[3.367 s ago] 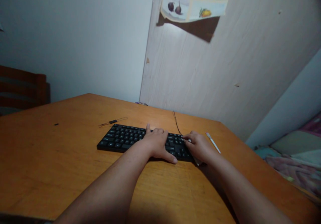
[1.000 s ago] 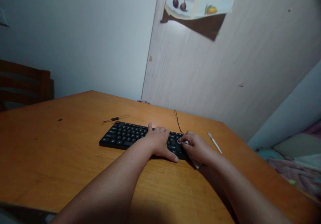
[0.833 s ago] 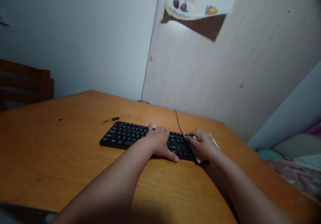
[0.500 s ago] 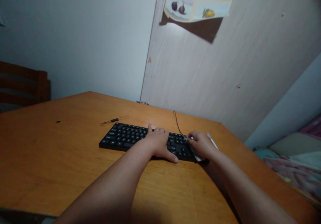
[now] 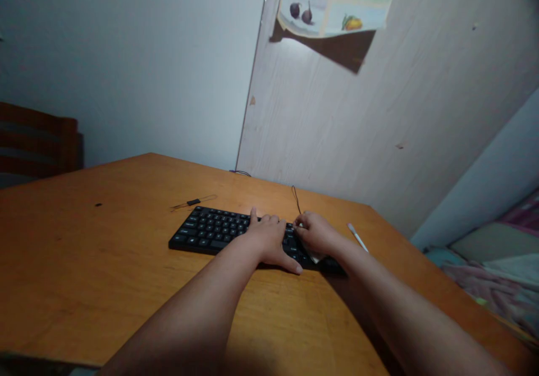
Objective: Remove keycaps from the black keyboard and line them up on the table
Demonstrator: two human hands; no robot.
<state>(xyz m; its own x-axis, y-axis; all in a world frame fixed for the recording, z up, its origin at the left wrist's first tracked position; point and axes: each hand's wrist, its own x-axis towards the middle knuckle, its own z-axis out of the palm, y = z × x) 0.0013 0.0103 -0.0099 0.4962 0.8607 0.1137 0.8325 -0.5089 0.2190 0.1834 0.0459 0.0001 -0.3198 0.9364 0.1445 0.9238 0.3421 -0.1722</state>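
Observation:
A black keyboard (image 5: 213, 231) lies flat on the wooden table. Across its middle rests my left hand (image 5: 269, 242), open, with fingers spread over the keys and the thumb out past the near edge. My right hand (image 5: 316, 233) is closed over the right part of the keyboard, pinching a pale cloth or tissue (image 5: 316, 257) that hangs beneath the palm onto the keys. Most of the cloth is hidden by the hand. A thin black cord (image 5: 296, 199) runs back from behind the keyboard.
To the right of the keyboard lies a slim white stick-like tool (image 5: 357, 238). A small black piece with thin wires (image 5: 193, 202) is behind its left end. The table (image 5: 105, 275) meets the wall at the back. A wooden chair (image 5: 37, 140) stands at left.
My right hand has slid left over the keyboard with the cloth, closer to my left hand. My left hand stays in place on the keys.

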